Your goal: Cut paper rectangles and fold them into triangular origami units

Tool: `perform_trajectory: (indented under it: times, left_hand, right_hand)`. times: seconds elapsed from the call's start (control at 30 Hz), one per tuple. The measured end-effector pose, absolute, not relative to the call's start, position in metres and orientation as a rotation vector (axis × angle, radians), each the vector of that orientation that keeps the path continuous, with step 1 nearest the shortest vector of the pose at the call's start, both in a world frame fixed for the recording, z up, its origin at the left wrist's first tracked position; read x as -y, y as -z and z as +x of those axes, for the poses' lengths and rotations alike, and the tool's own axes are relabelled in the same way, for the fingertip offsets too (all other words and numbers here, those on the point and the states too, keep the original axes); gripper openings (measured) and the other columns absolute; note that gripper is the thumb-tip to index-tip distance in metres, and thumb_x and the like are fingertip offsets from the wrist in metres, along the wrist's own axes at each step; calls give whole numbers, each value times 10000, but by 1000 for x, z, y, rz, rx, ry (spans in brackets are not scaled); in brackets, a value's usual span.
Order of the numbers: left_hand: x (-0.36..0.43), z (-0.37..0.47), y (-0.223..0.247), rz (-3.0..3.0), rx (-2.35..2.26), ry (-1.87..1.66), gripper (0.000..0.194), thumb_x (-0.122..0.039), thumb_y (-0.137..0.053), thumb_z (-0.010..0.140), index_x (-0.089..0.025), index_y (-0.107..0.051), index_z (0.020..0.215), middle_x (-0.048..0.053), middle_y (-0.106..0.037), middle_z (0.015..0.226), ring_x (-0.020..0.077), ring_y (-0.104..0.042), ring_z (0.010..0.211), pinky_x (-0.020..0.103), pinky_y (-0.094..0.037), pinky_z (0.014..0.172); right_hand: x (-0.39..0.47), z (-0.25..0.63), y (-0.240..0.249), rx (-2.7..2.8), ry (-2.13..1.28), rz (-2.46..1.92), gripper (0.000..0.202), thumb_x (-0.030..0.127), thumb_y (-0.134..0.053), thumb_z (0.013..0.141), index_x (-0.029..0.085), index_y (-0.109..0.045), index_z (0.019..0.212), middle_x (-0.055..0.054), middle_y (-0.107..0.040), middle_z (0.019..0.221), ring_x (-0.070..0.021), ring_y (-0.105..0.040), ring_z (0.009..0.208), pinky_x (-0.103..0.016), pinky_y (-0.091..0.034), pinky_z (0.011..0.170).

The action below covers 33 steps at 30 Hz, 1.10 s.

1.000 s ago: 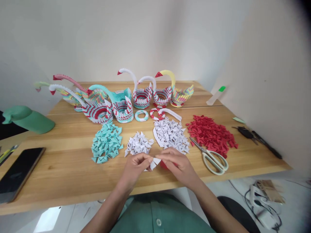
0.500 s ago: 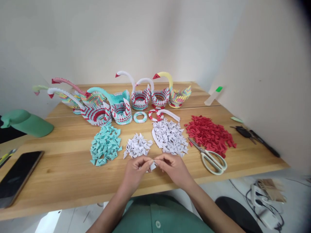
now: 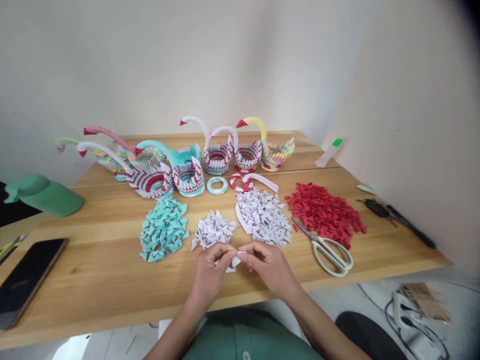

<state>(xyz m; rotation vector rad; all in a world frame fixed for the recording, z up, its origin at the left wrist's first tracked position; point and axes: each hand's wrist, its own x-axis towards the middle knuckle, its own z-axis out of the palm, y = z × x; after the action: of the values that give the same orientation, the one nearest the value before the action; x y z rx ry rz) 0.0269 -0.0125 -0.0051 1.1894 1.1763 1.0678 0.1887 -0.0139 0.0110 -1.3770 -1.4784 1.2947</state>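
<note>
Between my two hands, near the table's front, is a small white paper piece point(image 3: 236, 261). My left hand point(image 3: 214, 265) pinches its left side with thumb and forefinger. At its right side the fingertips of my right hand point(image 3: 264, 260) are closed on the same piece. Another bit of white paper point(image 3: 230, 270) shows just below, partly hidden by the fingers. Right behind my hands lies a small pile of folded white paper triangles point(image 3: 213, 229), with a larger white pile point(image 3: 264, 215) to its right.
Teal triangles point(image 3: 164, 230) lie left, red triangles point(image 3: 324, 212) right, beside scissors point(image 3: 332, 255). Several paper swans point(image 3: 189, 175) stand behind, with a teal-and-white ring point(image 3: 217, 185) before them. A phone point(image 3: 32, 277) and green cap point(image 3: 45, 195) are far left; keys point(image 3: 377, 208) lie far right.
The view has shifted slightly, so the table sits a little lower. My hands stay together on the white paper piece, and a bit more white paper shows beneath them.
</note>
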Motion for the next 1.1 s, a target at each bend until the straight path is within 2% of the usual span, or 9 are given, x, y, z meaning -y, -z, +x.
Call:
perform_trajectory:
  times: [0.27, 0.5, 0.67, 0.83, 0.97, 1.1]
  left_hand:
    - [13, 28, 8, 1290, -1206, -1052, 206, -326, -590, 807, -162, -605, 682, -10, -548, 595, 121, -466, 570, 226, -374, 556]
    - [17, 29, 10, 1562, -1158, -1072, 206, -250, -564, 837, -171, -576, 648, 14, -582, 684, 145, -526, 671, 252, -397, 664]
    - [17, 29, 12, 1360, -1187, -1048, 197, -281, -580, 813, -168, -588, 653, 2, -554, 631, 136, -487, 607, 239, -388, 598]
    - [13, 26, 12, 1267, -1196, -1061, 169, -326, -640, 771, -160, -666, 753, 30, -631, 710, 154, -533, 653, 249, -422, 626]
    - [12, 28, 8, 1400, -1176, -1058, 210, -286, -622, 782, -160, -605, 615, 5, -552, 604, 134, -480, 591, 244, -385, 595]
    - [11, 29, 6, 1313, -1193, -1097, 214, -295, -617, 773, -163, -577, 609, -10, -513, 593, 124, -450, 579, 231, -368, 574]
  right_hand:
    - [11, 191, -13, 1605, -1223, -1375, 163, 279, -598, 822, 173, -630, 701, 28, -545, 605, -113, -482, 579, -223, -367, 555]
    - [1, 200, -19, 1583, -1213, -1367, 208, 313, -614, 825, 176, -575, 673, 33, -537, 614, -109, -473, 586, -218, -373, 561]
    - [-3, 203, -22, 1545, -1173, -1350, 225, 330, -616, 829, 180, -553, 674, 33, -527, 618, -110, -464, 579, -223, -369, 551]
    - [1, 199, -22, 1577, -1208, -1350, 231, 326, -604, 833, 180, -551, 662, 35, -508, 594, -110, -448, 567, -225, -350, 538]
    - [1, 198, -22, 1611, -1224, -1336, 241, 335, -604, 844, 177, -558, 668, 35, -496, 598, -114, -447, 578, -228, -346, 549]
    - [0, 200, -20, 1584, -1229, -1258, 328, 405, -471, 942, 177, -589, 738, 19, -522, 632, -129, -494, 620, -245, -387, 614]
